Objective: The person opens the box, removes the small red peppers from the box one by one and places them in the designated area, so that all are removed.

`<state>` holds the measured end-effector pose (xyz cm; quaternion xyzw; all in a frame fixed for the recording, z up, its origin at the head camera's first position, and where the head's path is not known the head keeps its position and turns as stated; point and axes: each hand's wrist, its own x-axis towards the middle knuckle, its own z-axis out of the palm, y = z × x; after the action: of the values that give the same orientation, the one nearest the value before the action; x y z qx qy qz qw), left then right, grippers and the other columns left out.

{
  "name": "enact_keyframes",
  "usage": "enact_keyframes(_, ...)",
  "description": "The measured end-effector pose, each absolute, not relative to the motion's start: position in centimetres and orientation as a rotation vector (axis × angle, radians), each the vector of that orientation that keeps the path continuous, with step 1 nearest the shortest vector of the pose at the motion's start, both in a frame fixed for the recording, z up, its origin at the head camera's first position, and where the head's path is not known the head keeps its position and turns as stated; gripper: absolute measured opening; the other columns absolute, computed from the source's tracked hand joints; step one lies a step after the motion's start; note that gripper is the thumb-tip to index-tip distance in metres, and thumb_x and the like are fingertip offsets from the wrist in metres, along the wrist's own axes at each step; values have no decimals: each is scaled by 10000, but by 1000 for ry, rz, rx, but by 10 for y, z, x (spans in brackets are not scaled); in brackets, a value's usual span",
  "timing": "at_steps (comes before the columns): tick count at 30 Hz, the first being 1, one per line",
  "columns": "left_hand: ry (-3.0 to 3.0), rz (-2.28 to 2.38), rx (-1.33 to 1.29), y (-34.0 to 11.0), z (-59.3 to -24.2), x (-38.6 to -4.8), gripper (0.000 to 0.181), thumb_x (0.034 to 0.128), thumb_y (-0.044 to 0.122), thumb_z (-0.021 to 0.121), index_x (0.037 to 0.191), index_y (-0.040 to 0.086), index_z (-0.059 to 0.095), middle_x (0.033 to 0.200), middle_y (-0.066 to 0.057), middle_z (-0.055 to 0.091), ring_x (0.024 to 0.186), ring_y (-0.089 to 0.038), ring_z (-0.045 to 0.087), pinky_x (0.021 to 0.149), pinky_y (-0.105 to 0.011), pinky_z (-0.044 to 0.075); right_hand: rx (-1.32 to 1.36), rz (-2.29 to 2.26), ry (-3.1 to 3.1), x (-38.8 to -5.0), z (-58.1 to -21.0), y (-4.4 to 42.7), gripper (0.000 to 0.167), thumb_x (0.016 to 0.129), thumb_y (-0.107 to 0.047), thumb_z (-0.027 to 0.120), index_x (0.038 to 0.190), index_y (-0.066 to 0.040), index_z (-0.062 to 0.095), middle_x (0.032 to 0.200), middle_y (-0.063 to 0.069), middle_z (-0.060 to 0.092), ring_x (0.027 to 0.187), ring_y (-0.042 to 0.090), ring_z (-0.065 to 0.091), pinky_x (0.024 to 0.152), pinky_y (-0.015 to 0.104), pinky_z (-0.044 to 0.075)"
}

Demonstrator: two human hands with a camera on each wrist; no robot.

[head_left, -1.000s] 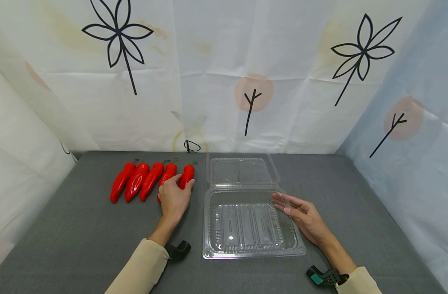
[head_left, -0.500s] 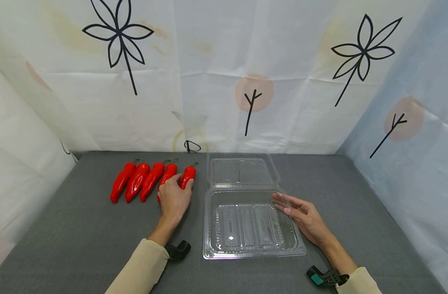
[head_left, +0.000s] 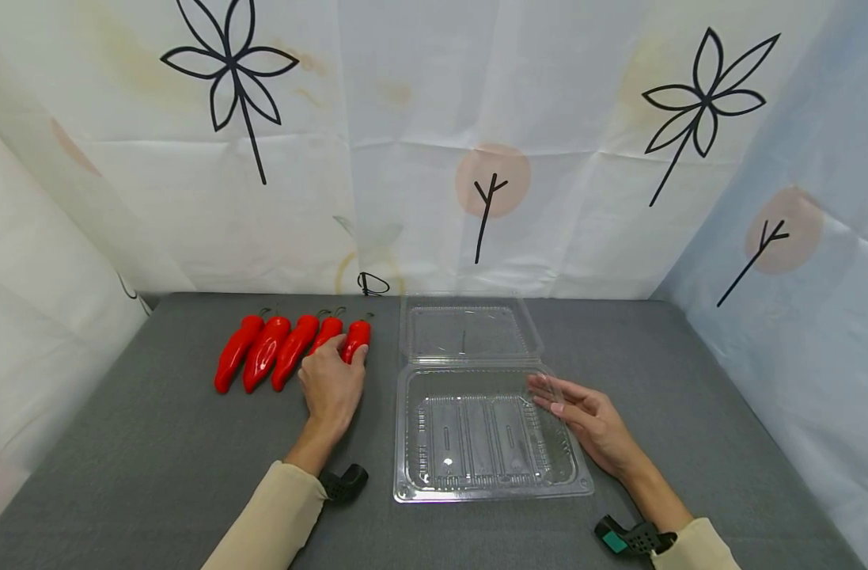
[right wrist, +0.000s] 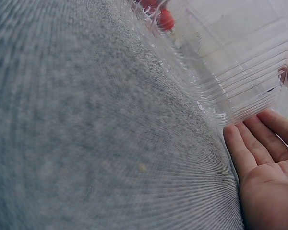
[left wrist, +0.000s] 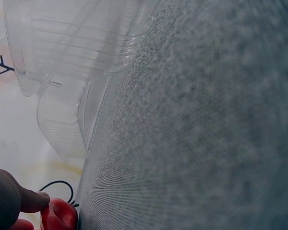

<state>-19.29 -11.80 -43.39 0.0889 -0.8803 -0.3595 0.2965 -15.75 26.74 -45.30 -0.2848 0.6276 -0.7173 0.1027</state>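
My left hand (head_left: pixel 331 385) pinches a red chili pepper (head_left: pixel 357 339), the rightmost of a row, between thumb and fingers. In the left wrist view a fingertip presses the upper end of this red pepper (left wrist: pixel 60 215); its lower part is hidden by the hand. A clear plastic clamshell container (head_left: pixel 492 489) lies unfolded to the right, its lid (head_left: pixel 469 328) laid back. My right hand (head_left: pixel 590 419) rests against the container's right side, fingers extended. In the right wrist view the straight fingers (right wrist: pixel 261 139) touch the outer wall of the clear container (right wrist: pixel 249 62).
Several more red peppers (head_left: pixel 266 354) lie side by side at the left, stems away from me. Everything stands on a grey cloth-covered table (head_left: pixel 191 475). Printed white curtains (head_left: pixel 419 198) close off the back and sides.
My left hand and the pepper shift slightly right at first, then left and a little away from me, closer to the neighbouring pepper. The right hand and container stay put.
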Motion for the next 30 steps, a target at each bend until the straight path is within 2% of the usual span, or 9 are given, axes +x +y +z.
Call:
enact_keyframes(12, -2329, -982, 247, -119, -435, -195, 414, 864, 191, 810, 1172, -68, 713, 1077, -254, 722, 932, -460, 679, 829, -594, 495, -854, -2126, 1834, -158, -455, 267, 468, 1031, 87, 417, 1472, 200, 308, 1534, 261, 419, 1410, 267, 450, 1137, 354, 375)
enact_keyframes(19, -2286, -965, 206, -119, -434, -195, 388, 848, 160, 818, 1141, -75, 721, 1050, -243, 731, 893, -467, 686, 792, -604, 512, -851, -2130, 1818, -158, -455, 266, 473, 1037, 83, 418, 1476, 205, 291, 1534, 318, 373, 1420, 279, 433, 1145, 366, 357)
enact_keyframes(27, -2237, -1024, 126, -127, -417, -193, 362, 855, 142, 805, 1146, -59, 727, 1055, -222, 737, 893, -434, 682, 812, -589, 508, -864, -2144, 1780, -158, -454, 265, 475, 1042, 84, 404, 1495, 175, 295, 1542, 253, 412, 1426, 249, 429, 1142, 350, 362)
enact_keyframes(30, -2254, -1022, 56, -137, -408, -191, 378, 879, 167, 781, 1179, -52, 715, 1073, -232, 730, 890, -440, 682, 795, -578, 526, -852, -2139, 1839, -157, -451, 267, 458, 1054, 70, 393, 1481, 198, 291, 1517, 221, 463, 1408, 221, 454, 1128, 335, 382)
